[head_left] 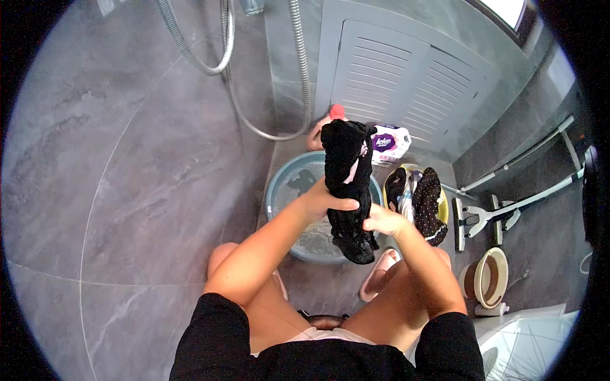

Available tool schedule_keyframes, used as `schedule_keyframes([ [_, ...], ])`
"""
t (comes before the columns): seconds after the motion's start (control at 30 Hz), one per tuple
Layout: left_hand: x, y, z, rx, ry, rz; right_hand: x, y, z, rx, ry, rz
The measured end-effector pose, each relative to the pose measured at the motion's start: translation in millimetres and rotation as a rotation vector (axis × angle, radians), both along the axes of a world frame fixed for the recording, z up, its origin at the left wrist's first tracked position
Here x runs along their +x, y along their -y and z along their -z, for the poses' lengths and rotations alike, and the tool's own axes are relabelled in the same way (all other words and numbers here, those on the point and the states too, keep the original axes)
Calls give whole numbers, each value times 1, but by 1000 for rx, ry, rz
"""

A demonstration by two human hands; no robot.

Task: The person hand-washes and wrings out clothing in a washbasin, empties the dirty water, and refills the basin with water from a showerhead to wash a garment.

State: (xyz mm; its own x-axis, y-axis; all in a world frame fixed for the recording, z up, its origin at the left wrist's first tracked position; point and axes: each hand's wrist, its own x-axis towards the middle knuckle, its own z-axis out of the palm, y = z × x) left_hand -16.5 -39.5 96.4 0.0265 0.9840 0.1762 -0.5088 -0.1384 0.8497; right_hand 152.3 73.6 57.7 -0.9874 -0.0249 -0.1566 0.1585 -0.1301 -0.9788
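A bunched black garment (pixel 348 165) with a small pink patch is held up over a round blue basin (pixel 274 197) with water in it. My left hand (pixel 325 200) grips the garment around its middle, the thumb lying across the front. On the other side, my right hand (pixel 384 220) is closed on the garment's edge, slightly lower down. The garment's lower end hangs near the basin's front rim. Just right of the basin stands a yellow tub (pixel 443 213) holding dark clothes, one a dotted black piece (pixel 428 200).
Behind the basin are a white and purple pack (pixel 390 143) and a red-capped bottle (pixel 337 113). A shower hose (pixel 304 70) hangs at the upper left. Floor squeegees (pixel 483 219) and a cream bucket (pixel 492 279) stand to the right. A grey louvred panel (pixel 394 82) is at the back.
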Motion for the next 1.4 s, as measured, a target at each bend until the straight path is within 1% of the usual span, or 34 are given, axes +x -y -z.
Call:
schedule_keyframes([
  [0.07, -4, -5, 4, 59, -28, 36, -8, 6, 9, -108, -31, -60],
  [0.1, -4, -7, 4, 87, -83, -54, -13, 11, 6, -111, -63, -50],
  [0.13, -6, -8, 4, 81, -91, -60, -17, 16, 5, -112, -93, -35],
  [0.17, -7, -7, -1, 56, -77, -54, -21, 20, 7, -106, -113, -11],
  [0.2, -7, -7, -5, 34, -63, -51, -24, 24, 8, -36, -99, 10],
  [0.23, -7, -10, 0, 31, -60, -52, -26, 30, 7, -4, -69, 52],
  [0.3, -9, -14, 12, -58, -216, -132, -33, 37, 7, 22, -40, 92],
  [0.33, -9, -15, 18, -64, -216, -131, -35, 39, 10, 34, -46, 160],
  [0.37, -8, -16, 19, -35, -375, -228, -37, 41, 11, 48, -51, 228],
  [0.4, -7, -17, 19, -4, -533, -325, -39, 42, 9, 44, -49, 230],
  [0.43, -6, -18, 20, 31, -600, -409, -42, 43, 6, 12, 21, 281],
  [0.47, -5, -19, 21, 27, -600, -408, -44, 44, 3, -19, 92, 330],
  [0.53, -4, -22, 24, -101, -769, -515, -51, 44, 15, -27, 86, 364],
  [0.57, -2, -25, 29, -108, -805, -571, -54, 43, 25, 23, 49, 431],
  [0.6, 2, -31, 40, -109, -806, -565, -56, 40, 38, 73, 14, 500],
  [0.67, 7, -40, 61, -89, -873, -798, -62, 33, 67, 109, 54, 504],
  [0.73, 13, -37, 62, -111, -920, -806, -67, 33, 90, 245, -141, 558],
  [0.77, 17, -35, 63, -197, -947, -819, -69, 30, 107, 380, -214, 567],
  [0.8, 19, -34, 64, -283, -973, -833, -70, 30, 112, 377, -217, 570],
  [0.83, 21, -32, 65, -283, -978, -832, -71, 31, 117, 443, -170, 580],
  [0.87, 23, -30, 69, -339, -1045, -844, -73, 32, 120, 509, -122, 588],
  [0.9, 23, -29, 72, -397, -1112, -854, -73, 33, 124, 505, -124, 589],
  [0.93, 23, -28, 76, -399, -1114, -854, -72, 35, 128, 565, -100, 595],
  [0.97, 24, -26, 78, -331, -1106, -901, -71, 37, 125, 627, -74, 599],
  [1.0, 25, -25, 79, -261, -1096, -950, -69, 38, 123, 628, -73, 596],
  [1.1, 28, -22, 69, -244, -1043, -980, -66, 39, 100, 663, -159, 663],
  [1.13, 26, -24, 67, -243, -1040, -979, -65, 39, 90, 615, -199, 680],
  [1.2, 23, -27, 58, -98, -878, -1011, -66, 38, 75, 570, -235, 703],
  [1.23, 24, -24, 54, -124, -781, -958, -67, 36, 69, 486, -271, 764],
  [1.27, 24, -23, 56, -123, -776, -956, -68, 33, 62, 401, -307, 821],
  [1.3, 25, -21, 58, -70, -803, -1007, -67, 30, 49, 357, -281, 881],
  [1.33, 28, -19, 61, -17, -830, -1058, -67, 23, 47, 269, -185, 942],
  [1.37, 36, -12, 64, 48, -982, -1137, -64, 14, 44, 288, -132, 962],
  [1.4, 40, -5, 65, 159, -1080, -1137, -63, 9, 31, 306, -79, 981],
])
